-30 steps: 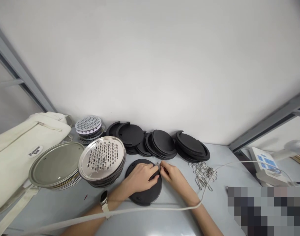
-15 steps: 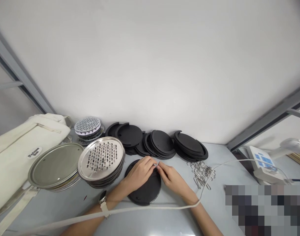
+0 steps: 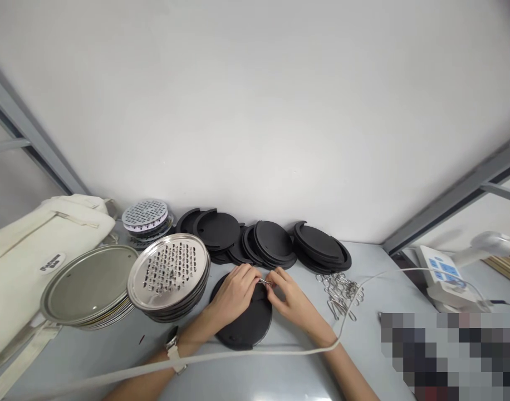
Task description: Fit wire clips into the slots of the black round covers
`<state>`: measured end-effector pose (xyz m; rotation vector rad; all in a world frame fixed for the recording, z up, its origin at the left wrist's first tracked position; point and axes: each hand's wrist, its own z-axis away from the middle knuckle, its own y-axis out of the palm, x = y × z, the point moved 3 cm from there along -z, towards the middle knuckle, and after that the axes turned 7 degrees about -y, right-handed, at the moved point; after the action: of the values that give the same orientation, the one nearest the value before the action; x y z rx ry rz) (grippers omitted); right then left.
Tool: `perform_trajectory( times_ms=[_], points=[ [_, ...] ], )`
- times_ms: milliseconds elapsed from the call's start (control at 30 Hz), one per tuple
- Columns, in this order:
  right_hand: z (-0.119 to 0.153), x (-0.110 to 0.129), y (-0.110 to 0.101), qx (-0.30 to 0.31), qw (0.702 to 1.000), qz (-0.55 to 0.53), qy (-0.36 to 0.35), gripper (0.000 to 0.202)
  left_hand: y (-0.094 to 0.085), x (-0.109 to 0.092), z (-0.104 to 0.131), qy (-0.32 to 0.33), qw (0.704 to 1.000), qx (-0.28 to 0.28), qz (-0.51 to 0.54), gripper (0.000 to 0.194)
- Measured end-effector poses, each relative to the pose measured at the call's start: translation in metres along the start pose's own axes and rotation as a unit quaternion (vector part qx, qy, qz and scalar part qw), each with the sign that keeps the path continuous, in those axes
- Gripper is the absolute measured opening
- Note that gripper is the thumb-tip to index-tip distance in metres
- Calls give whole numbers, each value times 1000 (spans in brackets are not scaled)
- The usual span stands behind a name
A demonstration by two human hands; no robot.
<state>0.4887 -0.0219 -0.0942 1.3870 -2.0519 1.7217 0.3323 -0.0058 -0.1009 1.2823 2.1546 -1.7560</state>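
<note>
A round black disc [image 3: 249,323] with a raised rim lies on the table in front of me. My left hand [image 3: 237,292] rests over its upper part, fingers bent and closed at one end of a small metal wire clip [image 3: 263,281]. From the other side, my right hand [image 3: 289,298] pinches the clip between thumb and forefinger, just above the disc's upper right edge. Fingertips cover most of the clip. To the right of my right hand lies a loose pile of metal wire clips [image 3: 341,292].
Behind stand stacks of black rimmed discs [image 3: 274,242]. Stacked perforated metal grater plates [image 3: 169,273], olive-grey round plates [image 3: 90,284] and a cream bag [image 3: 25,245] are at the left. A white cable [image 3: 288,352] crosses above my forearms. A white device [image 3: 447,273] sits at the right.
My right fingers have spread and lifted a little, and more of the wire clip shows between my hands. The view has shifted slightly; the disc stays in place.
</note>
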Motion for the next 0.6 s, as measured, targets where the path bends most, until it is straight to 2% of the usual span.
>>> perform_trajectory(
  times_ms=[133,233,367,600],
  points=[
    [0,-1,1,-12,999,-41,-2,9,0,-1,2,16,999,16,-43,21],
    [0,-5,3,-8,996,-85,27,2,0,-4,3,40,997,29,-63,22],
    [0,-7,0,-26,992,-108,63,6,-1,-5,4,48,997,26,-60,22],
    [-1,-2,-7,-30,994,-108,9,20,-1,-5,4,48,997,18,-61,21]
  ],
)
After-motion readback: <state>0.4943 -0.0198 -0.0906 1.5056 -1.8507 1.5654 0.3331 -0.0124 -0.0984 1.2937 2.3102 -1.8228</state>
